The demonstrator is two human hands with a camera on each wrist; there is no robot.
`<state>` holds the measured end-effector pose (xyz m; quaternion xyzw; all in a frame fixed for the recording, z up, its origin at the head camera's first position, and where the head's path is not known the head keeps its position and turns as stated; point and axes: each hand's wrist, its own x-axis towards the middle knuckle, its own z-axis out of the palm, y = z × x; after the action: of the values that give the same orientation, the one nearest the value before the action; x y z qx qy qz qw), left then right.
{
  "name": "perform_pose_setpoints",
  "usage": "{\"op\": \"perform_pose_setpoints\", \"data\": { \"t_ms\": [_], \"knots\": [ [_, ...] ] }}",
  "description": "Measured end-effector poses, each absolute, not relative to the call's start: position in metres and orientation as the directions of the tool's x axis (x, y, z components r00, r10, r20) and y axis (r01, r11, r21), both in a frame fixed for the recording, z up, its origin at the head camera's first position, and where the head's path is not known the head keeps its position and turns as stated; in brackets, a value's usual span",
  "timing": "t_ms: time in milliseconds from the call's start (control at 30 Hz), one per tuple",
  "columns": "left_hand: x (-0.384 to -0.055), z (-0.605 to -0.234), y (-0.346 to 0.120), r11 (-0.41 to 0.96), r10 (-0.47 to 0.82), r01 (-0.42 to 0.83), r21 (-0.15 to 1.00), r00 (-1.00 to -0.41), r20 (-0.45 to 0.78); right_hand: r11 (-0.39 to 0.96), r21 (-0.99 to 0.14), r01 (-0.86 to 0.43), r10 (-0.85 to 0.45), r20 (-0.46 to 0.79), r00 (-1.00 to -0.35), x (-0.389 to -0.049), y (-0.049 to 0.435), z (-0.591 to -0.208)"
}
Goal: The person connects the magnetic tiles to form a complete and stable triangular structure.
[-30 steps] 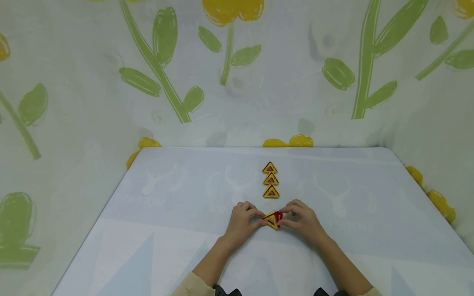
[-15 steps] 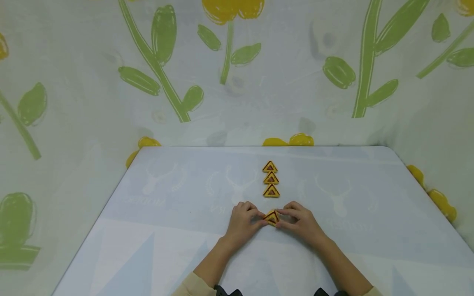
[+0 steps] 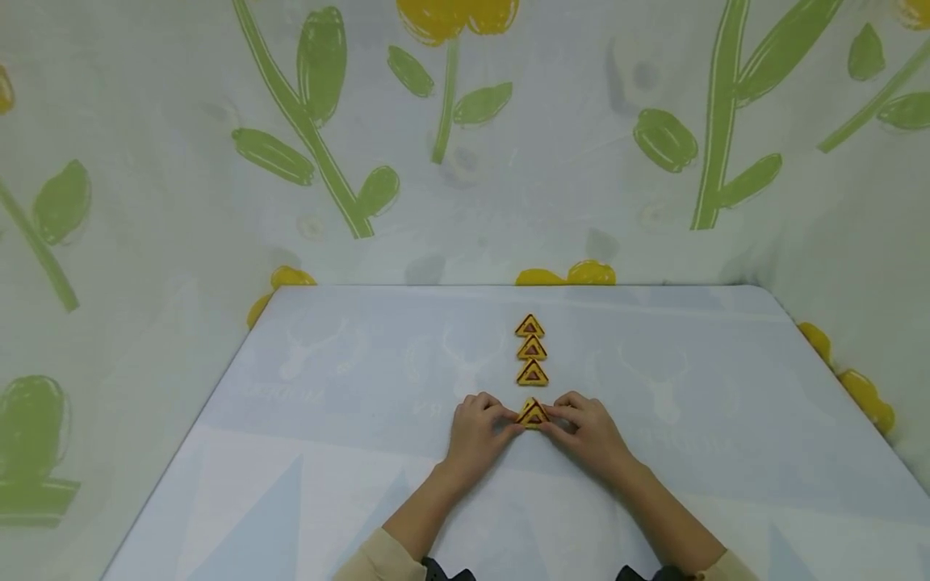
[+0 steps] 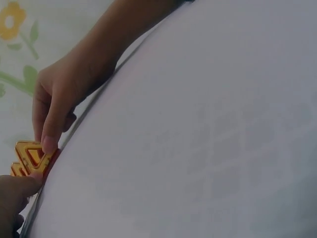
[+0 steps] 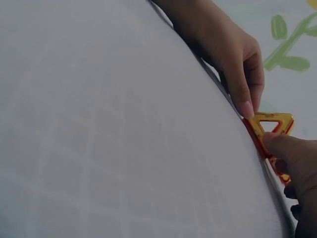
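In the head view, both hands meet over a yellow triangular magnetic tile (image 3: 533, 415) in the middle of the table. The left hand (image 3: 475, 436) pinches its left side and the right hand (image 3: 590, 434) pinches its right side, thumbs and fingertips on the edges. Red shows along the tile's underside in the right wrist view, where the yellow tile (image 5: 286, 119) has an open centre. That view also has the left hand (image 5: 223, 54) coming from above. Just beyond the hands, three more yellow triangular tiles (image 3: 533, 373) stand in a column, points facing away.
The pale table (image 3: 349, 387) bears faint deer-head prints. Its far edge meets a curtain (image 3: 545, 186) patterned with green stems and yellow flowers, which also hangs along both sides. Black straps (image 3: 443, 571) show at the wrists.
A red triangular tile that stuck out on the right has come under the yellow one. The held pair has turned point-away and moved slightly away from the body, nearer the column.
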<state>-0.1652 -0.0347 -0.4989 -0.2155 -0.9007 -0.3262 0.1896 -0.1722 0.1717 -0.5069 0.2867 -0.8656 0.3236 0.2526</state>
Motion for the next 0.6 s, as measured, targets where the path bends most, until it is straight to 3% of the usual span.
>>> {"op": "perform_pose_setpoints", "data": {
  "t_ms": [200,400,600],
  "knots": [
    [-0.169,-0.498,-0.032,0.705,0.259,0.481,0.522,-0.859,0.442,0.665,-0.392,-0.636,-0.327,0.613,-0.72,-0.175,0.172,-0.505],
    [-0.177,-0.498,-0.029,0.704,0.262,0.497,0.507,-0.845,0.466,0.675,-0.402,-0.618,-0.316,0.599,-0.735,-0.18,0.173,-0.499],
    [-0.18,-0.498,-0.026,0.715,0.248,0.479,0.509,-0.855,0.455,0.669,-0.476,-0.571,-0.296,0.534,-0.792,-0.182,0.175,-0.496]
  ]
}}
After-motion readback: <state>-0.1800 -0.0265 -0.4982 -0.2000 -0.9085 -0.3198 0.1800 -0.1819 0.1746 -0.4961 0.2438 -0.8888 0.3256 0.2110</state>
